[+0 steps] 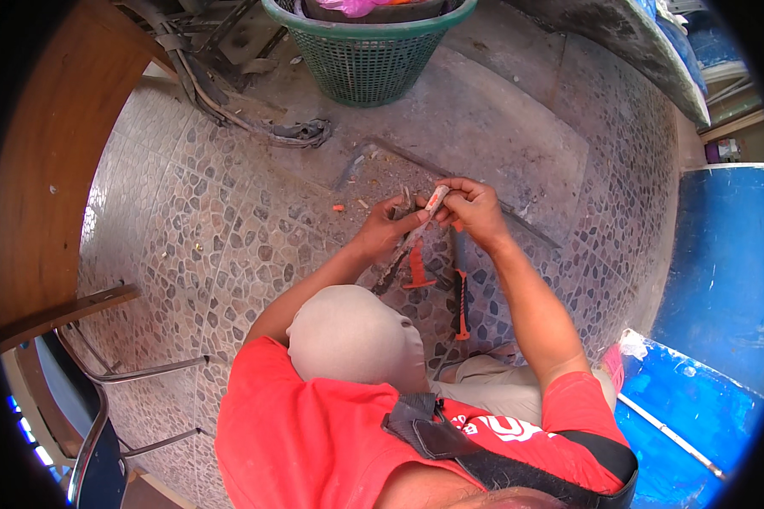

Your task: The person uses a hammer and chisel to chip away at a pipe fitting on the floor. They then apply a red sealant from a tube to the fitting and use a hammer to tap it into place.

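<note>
Both of my hands are raised in front of me above a patterned floor, close together. My left hand (394, 226) is closed around thin, dirty grey strips that run down toward my knee; their kind I cannot make out. Between the fingers of my right hand (475, 212) is pinched a small whitish flat piece with an orange mark (436, 198), its lower end meeting the strips. Below the hands lies an orange tool with a crosspiece at its end (417, 265). Beside it is a hammer-like tool with a black and orange handle (461, 301), its head partly hidden by my right hand.
A green mesh basket (365, 64) stands ahead. Dusty cables (301, 133) lie at its left. Debris and a small orange bit (339, 208) are scattered near a shallow recess. A chair (89, 424) and wooden panel (68, 161) stand left; blue panels (721, 263) are at right.
</note>
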`<state>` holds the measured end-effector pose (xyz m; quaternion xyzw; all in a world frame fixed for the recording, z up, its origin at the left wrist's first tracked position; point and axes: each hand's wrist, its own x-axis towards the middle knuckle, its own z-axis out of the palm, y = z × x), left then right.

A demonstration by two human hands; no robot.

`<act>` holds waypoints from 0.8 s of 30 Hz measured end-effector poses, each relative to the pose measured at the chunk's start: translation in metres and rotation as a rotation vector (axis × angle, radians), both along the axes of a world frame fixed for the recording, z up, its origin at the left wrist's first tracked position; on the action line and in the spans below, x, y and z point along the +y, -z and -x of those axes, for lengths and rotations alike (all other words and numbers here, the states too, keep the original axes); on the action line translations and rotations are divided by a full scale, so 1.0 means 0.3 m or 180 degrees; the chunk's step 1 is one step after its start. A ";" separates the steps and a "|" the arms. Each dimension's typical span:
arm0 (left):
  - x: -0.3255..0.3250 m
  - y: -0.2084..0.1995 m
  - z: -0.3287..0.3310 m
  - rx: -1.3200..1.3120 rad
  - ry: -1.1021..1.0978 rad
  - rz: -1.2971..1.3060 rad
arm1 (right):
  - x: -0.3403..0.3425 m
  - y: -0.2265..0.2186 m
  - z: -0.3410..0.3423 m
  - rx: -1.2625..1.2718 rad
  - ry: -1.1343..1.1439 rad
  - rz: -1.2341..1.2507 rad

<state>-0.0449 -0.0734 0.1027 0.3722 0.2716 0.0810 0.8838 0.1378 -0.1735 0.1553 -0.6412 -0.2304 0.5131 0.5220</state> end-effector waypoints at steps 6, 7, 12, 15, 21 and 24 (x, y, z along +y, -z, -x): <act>-0.001 0.003 -0.010 0.0095 -0.0001 -0.0216 | 0.008 0.004 0.016 -0.0100 0.0009 -0.0040; -0.005 0.021 -0.010 -0.0009 -0.0029 -0.0291 | 0.008 0.011 0.017 -0.0066 0.0003 -0.0046; -0.003 0.020 -0.003 0.0005 0.0000 -0.0182 | 0.007 0.008 0.019 0.0063 0.0063 -0.0045; 0.001 0.011 -0.003 0.0092 0.0038 -0.0038 | 0.011 -0.012 0.020 0.0013 0.0053 0.0051; -0.004 0.038 -0.002 0.0080 -0.0013 0.0149 | 0.006 -0.001 0.020 0.0159 0.0094 -0.0030; -0.007 0.048 -0.002 0.0082 -0.0047 0.0279 | 0.004 0.014 0.015 0.0212 0.0080 -0.0046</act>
